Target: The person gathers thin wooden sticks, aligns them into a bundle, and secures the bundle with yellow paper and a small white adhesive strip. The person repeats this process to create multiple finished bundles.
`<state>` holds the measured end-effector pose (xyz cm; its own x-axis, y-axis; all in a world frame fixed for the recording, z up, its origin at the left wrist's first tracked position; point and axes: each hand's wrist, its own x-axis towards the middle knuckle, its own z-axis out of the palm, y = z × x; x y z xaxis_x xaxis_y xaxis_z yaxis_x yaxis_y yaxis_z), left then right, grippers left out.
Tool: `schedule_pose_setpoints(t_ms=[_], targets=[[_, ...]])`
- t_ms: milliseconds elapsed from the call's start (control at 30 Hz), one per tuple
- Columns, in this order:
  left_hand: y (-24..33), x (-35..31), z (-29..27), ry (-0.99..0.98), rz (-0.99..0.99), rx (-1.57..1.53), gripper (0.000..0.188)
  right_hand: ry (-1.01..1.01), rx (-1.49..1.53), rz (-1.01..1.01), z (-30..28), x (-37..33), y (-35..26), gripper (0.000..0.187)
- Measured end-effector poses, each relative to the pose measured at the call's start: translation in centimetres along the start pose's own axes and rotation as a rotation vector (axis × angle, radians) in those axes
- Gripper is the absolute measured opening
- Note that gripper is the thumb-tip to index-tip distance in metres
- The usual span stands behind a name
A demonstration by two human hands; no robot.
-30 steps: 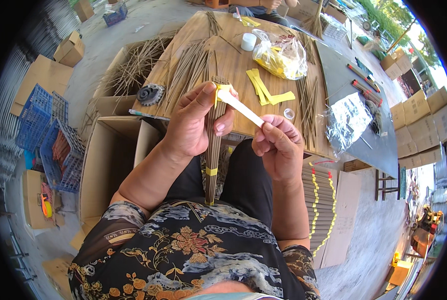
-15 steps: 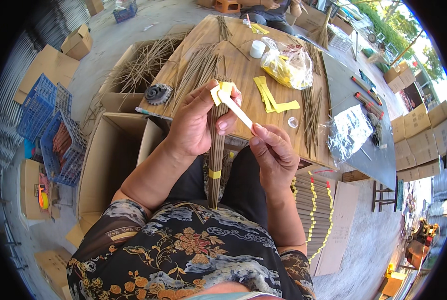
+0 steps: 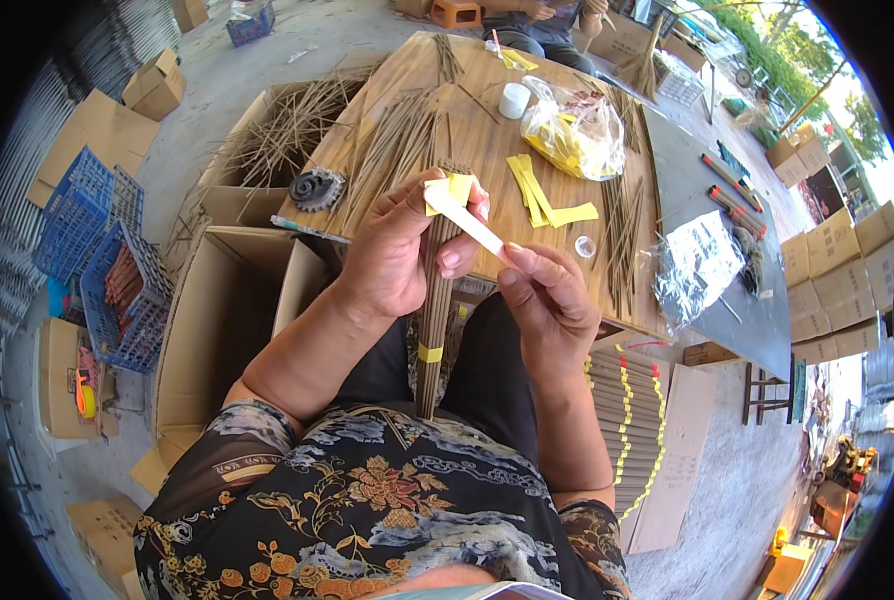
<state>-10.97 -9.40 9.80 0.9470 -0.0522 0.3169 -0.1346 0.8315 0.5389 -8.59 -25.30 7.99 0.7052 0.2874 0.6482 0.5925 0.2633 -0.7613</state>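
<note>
My left hand [image 3: 392, 245] is closed around the upper part of a bundle of thin brown sticks [image 3: 432, 300], held upright over my lap. A yellow band [image 3: 430, 354] circles the bundle lower down. Near its top a yellow paper strip [image 3: 472, 225] wraps the sticks, and its loose pale end slants down to the right. That end is pinched between thumb and forefinger of my right hand [image 3: 549, 305]. More yellow strips [image 3: 542, 195] lie on the wooden table [image 3: 487, 140] just beyond.
Loose sticks [image 3: 392, 145] spread over the table, beside a clear plastic bag [image 3: 572, 130] of yellow strips. An open cardboard box [image 3: 232, 300] stands left. Banded bundles [image 3: 627, 420] lie low at the right. Across the table sits another person [image 3: 537, 30].
The strip's folded part at the bundle's top now lies flatter against the sticks. Both hands and the bundle have barely shifted.
</note>
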Motion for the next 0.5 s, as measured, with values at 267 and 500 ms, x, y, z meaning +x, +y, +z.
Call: schedule_pose_setpoints(t_ms=[267, 500], targets=[[0.21, -0.07, -0.37, -0.016, -0.003, 0.002, 0.029, -0.021, 0.019, 0.072, -0.18, -0.36, -0.2, 0.021], [-0.09, -0.28, -0.28, -0.05, 0.005, 0.015, 0.027, -0.042, 0.319, 0.362, -0.63, -0.29, -0.51, 0.017]])
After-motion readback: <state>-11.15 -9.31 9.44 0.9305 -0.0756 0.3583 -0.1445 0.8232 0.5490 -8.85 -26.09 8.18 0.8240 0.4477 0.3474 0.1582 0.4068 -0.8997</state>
